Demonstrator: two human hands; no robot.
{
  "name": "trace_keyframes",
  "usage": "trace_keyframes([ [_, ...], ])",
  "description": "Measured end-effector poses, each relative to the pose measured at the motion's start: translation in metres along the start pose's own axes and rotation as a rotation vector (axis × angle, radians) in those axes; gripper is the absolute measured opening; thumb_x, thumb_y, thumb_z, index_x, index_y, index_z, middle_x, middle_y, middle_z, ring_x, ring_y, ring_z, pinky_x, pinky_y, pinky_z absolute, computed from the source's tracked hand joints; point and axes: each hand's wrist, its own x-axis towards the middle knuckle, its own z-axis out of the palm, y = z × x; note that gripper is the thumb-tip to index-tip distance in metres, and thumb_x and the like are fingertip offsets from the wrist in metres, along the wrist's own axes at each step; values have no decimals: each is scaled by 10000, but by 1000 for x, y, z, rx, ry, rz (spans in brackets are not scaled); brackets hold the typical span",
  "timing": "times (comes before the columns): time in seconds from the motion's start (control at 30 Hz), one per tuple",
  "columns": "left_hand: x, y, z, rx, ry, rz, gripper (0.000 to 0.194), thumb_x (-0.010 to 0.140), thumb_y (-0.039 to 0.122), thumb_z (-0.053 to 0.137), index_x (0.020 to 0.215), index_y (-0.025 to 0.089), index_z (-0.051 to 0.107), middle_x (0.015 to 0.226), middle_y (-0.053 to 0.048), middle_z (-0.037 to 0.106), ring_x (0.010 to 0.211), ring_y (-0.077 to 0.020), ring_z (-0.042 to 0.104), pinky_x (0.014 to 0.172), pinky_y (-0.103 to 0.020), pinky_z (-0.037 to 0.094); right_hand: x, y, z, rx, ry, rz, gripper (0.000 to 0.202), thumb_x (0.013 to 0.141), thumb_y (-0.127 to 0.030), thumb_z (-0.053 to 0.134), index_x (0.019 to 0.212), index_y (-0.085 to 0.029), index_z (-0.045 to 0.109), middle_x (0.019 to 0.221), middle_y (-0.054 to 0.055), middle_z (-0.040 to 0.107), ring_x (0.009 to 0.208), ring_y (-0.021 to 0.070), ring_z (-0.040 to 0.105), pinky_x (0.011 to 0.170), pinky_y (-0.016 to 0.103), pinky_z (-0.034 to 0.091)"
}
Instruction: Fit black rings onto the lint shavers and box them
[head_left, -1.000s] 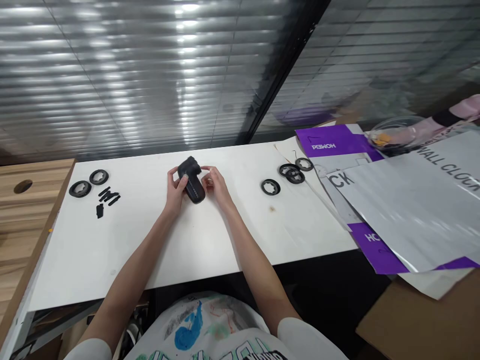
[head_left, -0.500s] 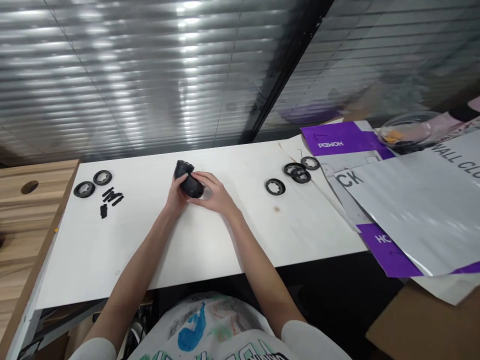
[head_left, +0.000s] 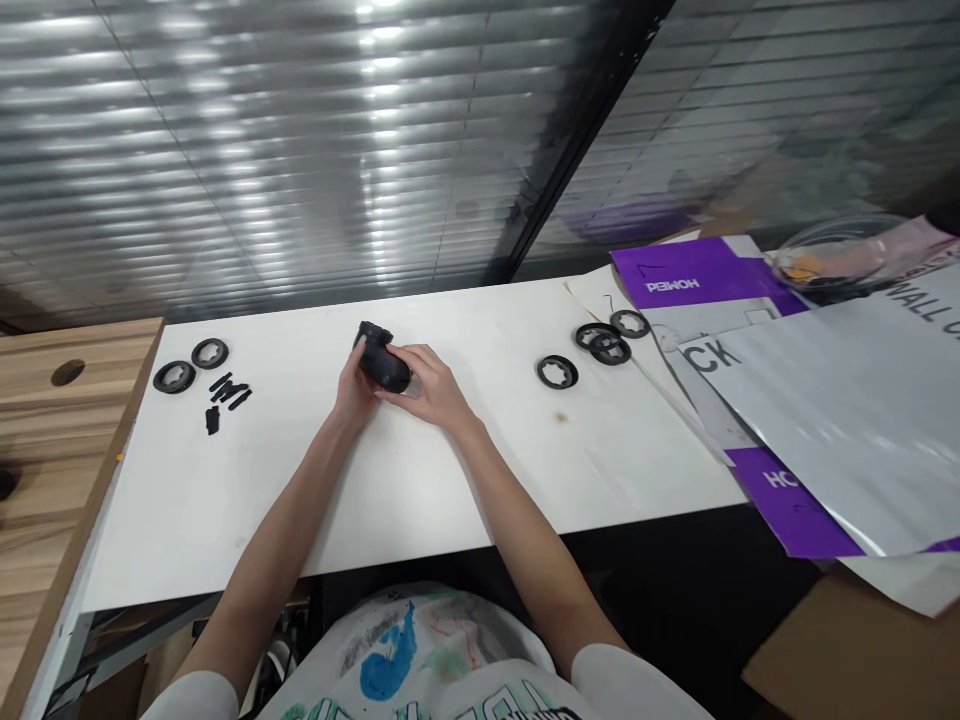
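Observation:
Both my hands hold a glossy black rounded object [head_left: 387, 369] over the middle of the white table. One end is bulbous, and the far end is narrower with an uneven edge; its exact kind I cannot make out. My left hand [head_left: 354, 388] grips its left side, thumb along the near face. My right hand [head_left: 431, 385] closes round the bulbous right end with fingers and thumb. Two black rings [head_left: 174, 377] with toothed inner openings lie at the left. Near them are several small black strips [head_left: 229, 388]. Another black ring [head_left: 557, 372] lies right of my hands.
Several more black rings [head_left: 609, 348] lie partly overlapping by the purple and white cardboard [head_left: 682, 280]. A grey-white plastic sheet [head_left: 840, 400] covers the table's right end. Behind the white table [head_left: 420, 480] stands a glass wall with blinds [head_left: 300, 150]. A wooden surface [head_left: 67, 440] adjoins at left.
The black object has turned slightly in my hands, its bulbous end shifting a little. The whole view has shifted slightly; the rings and strips lie as before.

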Motion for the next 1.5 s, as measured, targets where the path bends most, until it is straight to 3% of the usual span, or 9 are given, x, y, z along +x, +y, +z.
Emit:
trace_keyframes([
  [0.17, 1, 3, 1, -38, 76, -21, 569, 1014, 730, 639, 1118, 190, 786, 1052, -100, 772, 971, -252, 747, 835, -328, 623, -2, 1, 8, 21, 23, 5, 664, 979, -596, 780, 1553, -297, 631, 1357, 151, 734, 1247, 353, 684, 1065, 569, 609],
  [0.33, 6, -3, -4, -25, 110, -89, 676, 998, 817, 605, 1105, 174, 787, 1060, -118, 773, 937, -245, 743, 774, -310, 631, -3, 3, 12, 19, 45, -4, 666, 965, -589, 797, 1543, -292, 646, 1339, 155, 740, 1230, 357, 684, 1057, 581, 608],
  [0.6, 10, -6, -7, -23, 176, -30, 729, 979, 870, 575, 1045, 178, 794, 1021, -114, 770, 911, -229, 745, 757, -288, 624, -2, 0, 17, 43, 90, 19, 612, 957, -573, 810, 1473, -261, 700, 1329, 162, 754, 1235, 345, 701, 1071, 564, 616],
  [0.8, 9, -2, -2, -41, 108, 127, 629, 881, 762, 809, 1129, 184, 776, 1083, -96, 787, 960, -223, 755, 824, -295, 620, 3, -10, 9, 181, 97, 156, 635, 918, -607, 841, 1453, -293, 710, 1429, 134, 734, 1349, 332, 673, 1173, 547, 566],
  [0.9, 8, -3, -2, -6, 42, 160, 724, 734, 749, 924, 1169, 199, 746, 1140, -112, 800, 986, -265, 773, 815, -331, 613, 6, -12, 7, 258, 165, 263, 662, 924, -669, 792, 1460, -290, 701, 1468, 127, 719, 1327, 328, 688, 1093, 496, 613],
  [1.0, 5, -4, -2, 81, -15, 168, 740, 687, 713, 963, 1153, 185, 737, 1124, -133, 806, 949, -273, 785, 736, -315, 571, 8, -9, 3, 324, 260, 357, 711, 940, -712, 729, 1502, -281, 660, 1443, 120, 720, 1226, 301, 717, 960, 429, 659],
  [1.23, 0, -6, 4, 171, -63, 189, 644, 535, 444, 1089, 971, 144, 723, 820, -46, 752, 671, -180, 695, 675, -308, 550, 10, -1, -1, 429, 340, 482, 750, 936, -804, 648, 1485, -293, 641, 1111, 61, 736, 664, 168, 664, 568, 325, 600],
  [1.37, -3, -11, 4, 277, -70, 347, 712, 507, 289, 1102, 1068, 189, 675, 1075, -64, 791, 955, -230, 761, 880, -338, 605, 13, -3, -2, 372, 423, 536, 676, 926, -799, 648, 1328, -260, 704, 1043, 62, 751, 657, 183, 649, 549, 331, 567],
  [1.5, -6, -23, -1, 582, -202, 636, 609, 719, 319, 1003, 1159, 244, 590, 1316, -114, 742, 1251, -293, 724, 1036, -423, 603, 16, -4, -6, 264, 544, 545, 551, 935, -775, 627, 1017, -241, 735, 1085, 83, 780, 965, 258, 714, 819, 382, 608],
])
